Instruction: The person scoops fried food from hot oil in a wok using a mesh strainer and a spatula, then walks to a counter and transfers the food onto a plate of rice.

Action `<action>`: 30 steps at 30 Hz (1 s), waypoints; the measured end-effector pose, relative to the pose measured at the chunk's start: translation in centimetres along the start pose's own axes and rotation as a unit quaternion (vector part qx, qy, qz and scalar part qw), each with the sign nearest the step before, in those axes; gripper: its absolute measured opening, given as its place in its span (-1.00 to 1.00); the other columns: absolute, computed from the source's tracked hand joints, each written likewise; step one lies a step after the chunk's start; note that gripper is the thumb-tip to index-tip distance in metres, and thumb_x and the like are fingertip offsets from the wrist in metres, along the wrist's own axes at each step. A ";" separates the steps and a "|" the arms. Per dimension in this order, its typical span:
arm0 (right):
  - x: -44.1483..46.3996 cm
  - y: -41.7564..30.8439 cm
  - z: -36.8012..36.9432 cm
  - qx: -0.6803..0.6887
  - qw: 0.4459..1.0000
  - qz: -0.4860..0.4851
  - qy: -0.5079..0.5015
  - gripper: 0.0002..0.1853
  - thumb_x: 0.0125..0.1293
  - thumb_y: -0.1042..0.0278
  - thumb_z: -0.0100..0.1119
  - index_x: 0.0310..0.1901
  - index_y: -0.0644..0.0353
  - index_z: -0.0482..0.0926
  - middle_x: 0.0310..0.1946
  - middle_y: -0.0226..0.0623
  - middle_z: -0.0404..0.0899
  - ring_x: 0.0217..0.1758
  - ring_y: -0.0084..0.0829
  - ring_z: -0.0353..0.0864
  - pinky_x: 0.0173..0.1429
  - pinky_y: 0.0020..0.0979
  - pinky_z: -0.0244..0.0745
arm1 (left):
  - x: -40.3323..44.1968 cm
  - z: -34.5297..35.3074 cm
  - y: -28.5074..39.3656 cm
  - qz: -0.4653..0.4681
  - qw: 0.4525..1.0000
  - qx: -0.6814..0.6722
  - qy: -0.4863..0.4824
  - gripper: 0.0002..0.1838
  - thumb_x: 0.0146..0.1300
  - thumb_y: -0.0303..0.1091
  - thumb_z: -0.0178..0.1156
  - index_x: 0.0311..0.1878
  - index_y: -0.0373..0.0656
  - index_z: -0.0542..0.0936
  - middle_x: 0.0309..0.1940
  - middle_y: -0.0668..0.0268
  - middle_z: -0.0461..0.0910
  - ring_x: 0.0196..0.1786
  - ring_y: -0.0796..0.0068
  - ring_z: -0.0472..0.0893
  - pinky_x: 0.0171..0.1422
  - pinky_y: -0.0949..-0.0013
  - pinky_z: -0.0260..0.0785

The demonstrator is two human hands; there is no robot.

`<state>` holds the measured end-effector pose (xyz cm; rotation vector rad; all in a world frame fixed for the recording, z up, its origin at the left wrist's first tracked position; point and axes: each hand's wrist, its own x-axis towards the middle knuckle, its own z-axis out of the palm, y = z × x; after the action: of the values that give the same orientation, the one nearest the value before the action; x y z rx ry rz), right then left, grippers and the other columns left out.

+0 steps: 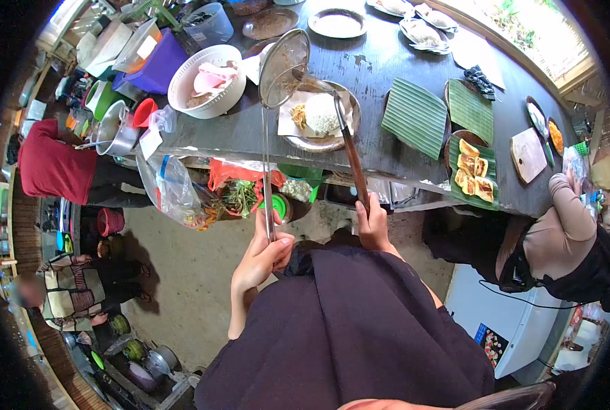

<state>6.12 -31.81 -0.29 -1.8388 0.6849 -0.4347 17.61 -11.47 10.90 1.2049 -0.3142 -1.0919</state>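
Observation:
My left hand [264,256] is closed around the long metal handle of a wire mesh strainer [284,60], which is raised over the table's near side. My right hand [373,229] grips the wooden handle of a metal spatula [355,164]. The spatula's metal end overlaps the strainer's rim in this view; whether they touch I cannot tell. Beneath both tools a round plate [322,145] lined with paper bears a mound of white rice [322,113] and some yellow-brown shredded food [298,115].
Banana leaves [414,117] lie right of the plate, with browned food pieces [473,171] on another leaf. A white basket [207,82] stands left. Bags of vegetables [238,197] sit below the table edge. People [62,164] work left and a person [558,239] stands right.

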 end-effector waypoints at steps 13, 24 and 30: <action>1.3 0.5 -0.5 -0.018 0.998 -0.054 0.021 -0.81 0.28 0.32 -0.03 -0.24 0.27 0.30 -0.58 0.09 0.42 -0.44 0.12 0.48 -0.45 -0.16 0.29 | 0.0 0.6 0.2 -0.008 1.000 0.014 -0.005 -0.71 0.23 -0.57 -0.14 -0.09 -0.02 0.04 -0.66 0.45 0.11 -0.67 0.71 0.09 -0.63 0.61 -0.06; 3.6 0.7 -4.3 -0.056 0.994 -0.088 0.016 -0.81 0.28 0.32 0.00 -0.34 0.27 0.31 -0.70 -0.10 0.29 -0.64 -0.14 0.33 -0.51 -0.32 0.20 | -0.5 0.0 -0.1 0.019 1.000 0.004 0.022 -0.68 0.20 -0.53 -0.08 -0.02 -0.05 0.11 -0.71 0.50 0.08 -0.71 0.73 0.06 -0.68 0.62 -0.11; 3.6 0.0 -5.4 -0.052 0.992 -0.113 0.018 -0.81 0.27 0.34 0.02 -0.35 0.28 0.30 -0.69 -0.11 0.28 -0.64 -0.18 0.32 -0.50 -0.33 0.19 | -0.6 -0.2 -0.1 0.014 0.998 0.002 0.055 -0.69 0.21 -0.54 -0.09 -0.02 -0.06 0.12 -0.72 0.51 0.08 -0.72 0.74 0.05 -0.69 0.61 -0.11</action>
<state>5.72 -38.07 1.54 -2.0199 0.5342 -0.5915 17.35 -10.86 10.92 1.2554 -0.2478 -0.9960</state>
